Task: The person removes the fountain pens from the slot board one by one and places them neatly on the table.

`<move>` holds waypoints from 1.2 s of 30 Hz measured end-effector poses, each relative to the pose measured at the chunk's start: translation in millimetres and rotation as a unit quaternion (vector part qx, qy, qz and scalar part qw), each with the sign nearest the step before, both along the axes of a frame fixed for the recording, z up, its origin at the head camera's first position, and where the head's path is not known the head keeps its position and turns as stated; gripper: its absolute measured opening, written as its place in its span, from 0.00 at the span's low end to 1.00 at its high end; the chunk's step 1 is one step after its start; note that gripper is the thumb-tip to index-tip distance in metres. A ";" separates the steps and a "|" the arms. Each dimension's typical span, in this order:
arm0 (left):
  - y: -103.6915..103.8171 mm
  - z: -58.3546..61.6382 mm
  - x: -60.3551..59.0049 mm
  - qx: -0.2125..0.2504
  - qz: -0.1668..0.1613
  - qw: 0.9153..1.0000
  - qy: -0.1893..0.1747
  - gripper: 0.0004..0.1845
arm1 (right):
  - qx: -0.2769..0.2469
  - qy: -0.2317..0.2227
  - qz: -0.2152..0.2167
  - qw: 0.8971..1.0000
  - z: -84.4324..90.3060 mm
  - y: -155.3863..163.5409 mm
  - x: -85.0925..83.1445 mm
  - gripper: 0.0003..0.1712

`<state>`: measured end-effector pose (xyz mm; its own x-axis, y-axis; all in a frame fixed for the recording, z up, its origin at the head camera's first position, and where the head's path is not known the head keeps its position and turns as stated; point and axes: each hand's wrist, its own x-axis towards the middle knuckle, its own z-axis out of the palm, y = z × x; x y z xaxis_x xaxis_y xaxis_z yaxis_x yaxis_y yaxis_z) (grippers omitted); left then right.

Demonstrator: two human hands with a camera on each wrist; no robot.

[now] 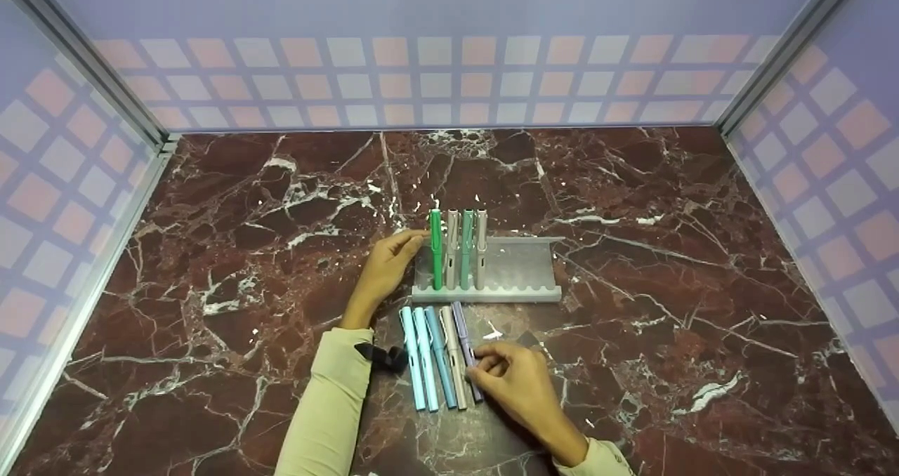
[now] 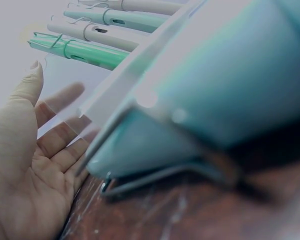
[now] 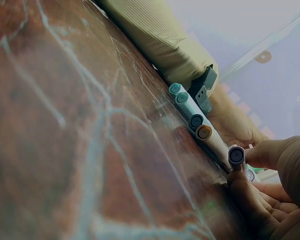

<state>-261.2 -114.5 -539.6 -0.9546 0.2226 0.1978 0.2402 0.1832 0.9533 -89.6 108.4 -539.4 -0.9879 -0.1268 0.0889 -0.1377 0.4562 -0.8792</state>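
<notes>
Seen from the head camera, a person works at a dark red marble table [image 1: 632, 364] inside a booth with checkered walls [image 1: 435, 76]. Nearest the viewer, at about 6 o'clock, the right hand [image 1: 516, 385] curls its fingers around the lower end of a lavender pen [image 1: 466, 349], pinching it where it lies flat on the table. That pen is the rightmost of a row of five pens [image 1: 439, 357] lying side by side; the hand sits at the pen's 4 o'clock, and the pen's far tip points toward 12 o'clock. The right wrist camera shows what the head view does not: the round end caps of the row seen end-on, with the lavender pen's cap held between thumb and fingertips [image 3: 250, 200]. Just beyond the row, a grey pen tray [image 1: 520, 272] holds four pens in its left slots, the leftmost a bright green pen [image 1: 436, 258]. The left hand [image 1: 386, 269], in a pale sleeve [image 1: 330, 406], rests at the tray's 9 o'clock, fingers straight and touching the tray's left edge beside the green pen. The left wrist camera alone shows its open palm, though a blurred teal pen fills most of that close view.
</notes>
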 end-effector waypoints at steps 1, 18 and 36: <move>0.2 0.1 0.0 0.001 0.001 1.000 -0.001 0.16 | 0.001 0.002 0.000 1.000 0.0 -0.1 0.0 0.13; -0.1 0.6 1.2 -0.014 0.011 1.000 -0.007 0.16 | 0.020 0.017 -0.002 1.000 -1.0 0.1 -0.3 0.13; 0.0 -0.4 0.3 -0.006 0.007 1.000 -0.003 0.16 | 0.048 0.052 0.026 0.997 -2.9 -0.8 -0.8 0.16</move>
